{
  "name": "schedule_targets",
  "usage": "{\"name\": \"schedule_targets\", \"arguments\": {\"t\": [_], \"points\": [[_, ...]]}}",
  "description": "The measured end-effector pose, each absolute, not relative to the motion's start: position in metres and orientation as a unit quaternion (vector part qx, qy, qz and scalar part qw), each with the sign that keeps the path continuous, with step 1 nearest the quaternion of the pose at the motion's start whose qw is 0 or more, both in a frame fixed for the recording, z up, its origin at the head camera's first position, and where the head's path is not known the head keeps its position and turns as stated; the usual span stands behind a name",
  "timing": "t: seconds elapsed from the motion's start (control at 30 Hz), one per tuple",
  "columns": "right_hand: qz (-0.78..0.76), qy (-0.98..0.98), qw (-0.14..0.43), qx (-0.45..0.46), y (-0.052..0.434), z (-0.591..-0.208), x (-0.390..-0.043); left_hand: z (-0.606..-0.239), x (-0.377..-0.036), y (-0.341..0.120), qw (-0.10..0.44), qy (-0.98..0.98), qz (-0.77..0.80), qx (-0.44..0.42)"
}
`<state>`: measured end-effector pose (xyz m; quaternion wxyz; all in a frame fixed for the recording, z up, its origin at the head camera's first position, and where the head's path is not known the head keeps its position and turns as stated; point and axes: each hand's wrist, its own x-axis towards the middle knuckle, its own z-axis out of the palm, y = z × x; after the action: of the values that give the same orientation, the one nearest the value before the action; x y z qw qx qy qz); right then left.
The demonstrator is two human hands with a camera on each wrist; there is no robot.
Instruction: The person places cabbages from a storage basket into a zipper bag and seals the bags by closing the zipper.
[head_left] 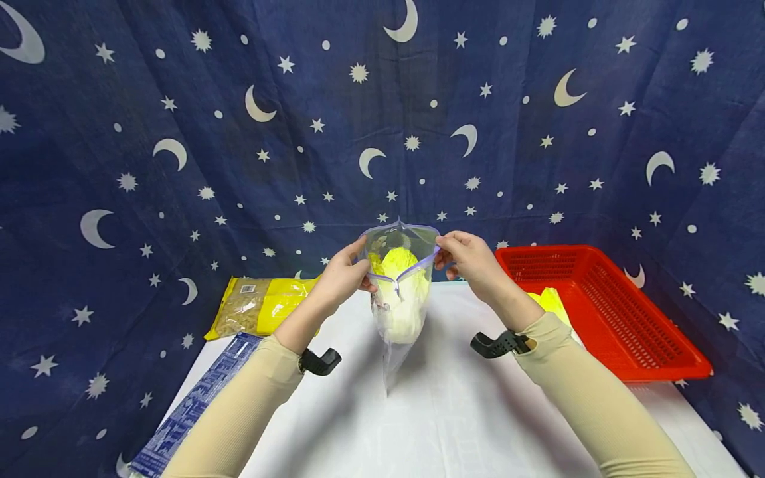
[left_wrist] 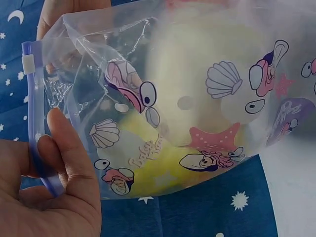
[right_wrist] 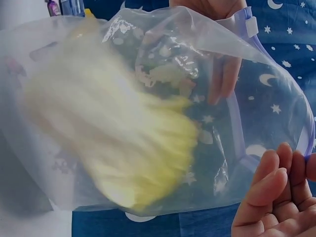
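Observation:
A clear zip bag (head_left: 388,362) with a purple zip edge and printed shells and cartoon figures hangs over the table, its mouth spread wide. Inside sits a napa cabbage (head_left: 403,315), pale base down and yellow leaves toward the opening. My left hand (head_left: 342,275) pinches the left side of the rim; the left wrist view shows its fingers (left_wrist: 74,158) on the purple strip. On the opposite side, my right hand (head_left: 469,261) pinches the rim between thumb and fingers. A white slider (left_wrist: 28,64) sits near one end of the zip.
A red plastic basket (head_left: 645,332) stands at the right, with yellow leaves (head_left: 552,304) beside its near left side. A yellow-and-clear package (head_left: 239,309) lies at the back left, a blue patterned packet (head_left: 200,405) in front of it. A star-and-moon curtain (head_left: 382,119) rises behind the white table (head_left: 382,438).

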<state>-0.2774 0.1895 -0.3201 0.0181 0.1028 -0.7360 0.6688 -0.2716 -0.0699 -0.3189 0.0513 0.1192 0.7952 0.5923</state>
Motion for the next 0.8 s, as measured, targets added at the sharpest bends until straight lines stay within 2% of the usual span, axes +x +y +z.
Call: {"name": "schedule_targets", "arguments": {"t": [0.23,0.47,0.63,0.8], "points": [[0.672,-0.734,0.008,0.097,0.189,-0.321,-0.278,-0.318,-0.271,-0.072,0.046,0.786,0.605,0.118],[0.659,-0.747,-0.011,0.083,0.189,-0.330,-0.283,-0.311,-0.271,-0.078,-0.001,0.796,0.591,0.130],[0.629,-0.771,-0.052,0.082,0.187,-0.349,-0.285,-0.307,-0.271,-0.081,-0.011,0.829,0.541,0.140],[0.598,-0.791,-0.109,0.064,0.185,-0.375,-0.284,-0.317,-0.272,-0.079,0.018,0.855,0.494,0.160]]}}
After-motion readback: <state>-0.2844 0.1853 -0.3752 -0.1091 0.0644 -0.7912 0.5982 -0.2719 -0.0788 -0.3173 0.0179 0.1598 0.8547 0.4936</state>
